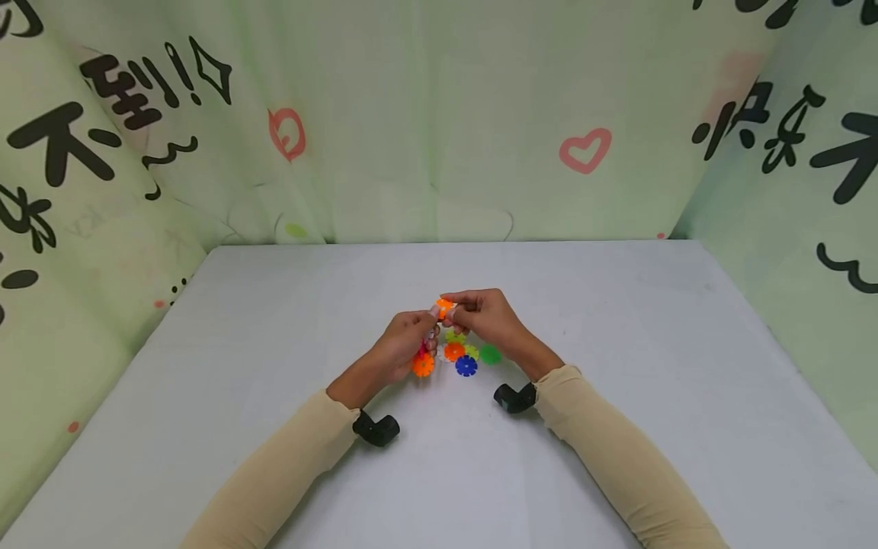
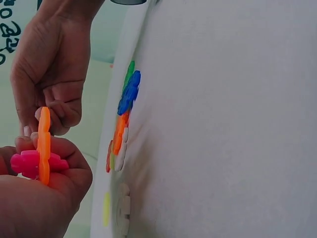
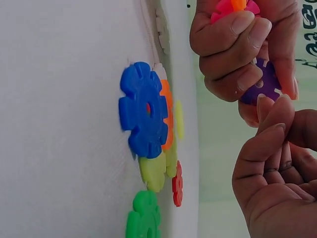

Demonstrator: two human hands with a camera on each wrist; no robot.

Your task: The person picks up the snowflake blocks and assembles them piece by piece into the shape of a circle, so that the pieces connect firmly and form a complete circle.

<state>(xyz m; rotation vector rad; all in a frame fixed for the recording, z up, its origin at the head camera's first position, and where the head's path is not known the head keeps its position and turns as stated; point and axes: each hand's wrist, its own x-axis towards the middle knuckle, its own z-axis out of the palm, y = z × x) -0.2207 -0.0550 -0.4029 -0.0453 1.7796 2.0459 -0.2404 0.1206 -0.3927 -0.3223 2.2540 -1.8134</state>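
Note:
My left hand (image 1: 401, 347) grips a chain of notched plastic snowflake discs. An orange snowflake disc (image 2: 44, 144) crosses a pink snowflake disc (image 2: 27, 163) at the little-finger side of that fist. A purple snowflake disc (image 3: 265, 82) shows between its fingers in the right wrist view, the middle of the chain being hidden. At the far end, my right hand (image 1: 492, 316) pinches another orange snowflake disc (image 1: 444, 307) between thumb and fingertips, up against the left thumb. Both hands are raised over the loose discs.
Beneath the hands, on the white table (image 1: 274, 320), lie loose discs: a blue disc (image 1: 466, 366), a green disc (image 1: 490, 354), an orange disc (image 1: 453, 351), plus several yellow, white and red ones. Printed curtains (image 1: 411, 152) stand around the back and sides.

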